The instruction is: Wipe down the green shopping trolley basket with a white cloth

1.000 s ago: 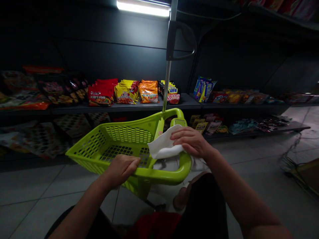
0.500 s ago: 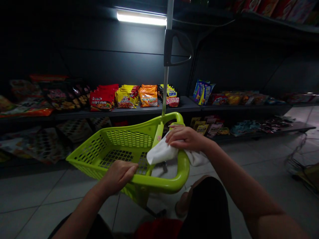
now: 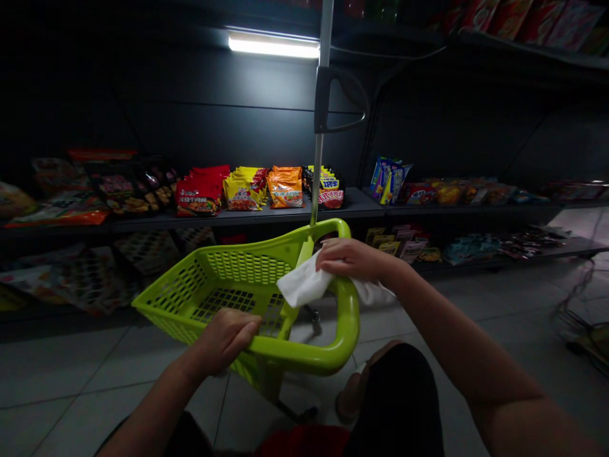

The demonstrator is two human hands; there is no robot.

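A lime-green shopping basket cart point(image 3: 304, 355) stands in front of me, its basket pointing left and its looped handle toward me. My left hand point(image 3: 231, 336) is wrapped over the near rim of the basket. A white cloth point(image 3: 302, 281) drapes over the far part of the handle loop. My right hand point(image 3: 347, 259) is closed on that cloth, pressing it against the handle. One end of the cloth hangs inside the loop and the other outside, to the right.
Behind the cart runs a dark shelf point(image 3: 266, 219) with red, yellow and orange noodle packets point(image 3: 285, 187). A metal pole with a grey grip point(image 3: 323, 98) rises behind the handle. Snack bags point(image 3: 457, 190) lie farther right. My knee point(image 3: 399, 393) is close below the handle.
My right hand and the cloth have shifted slightly along the far part of the handle, and the cloth's inner end has moved a little left and up. My left hand keeps its grip.
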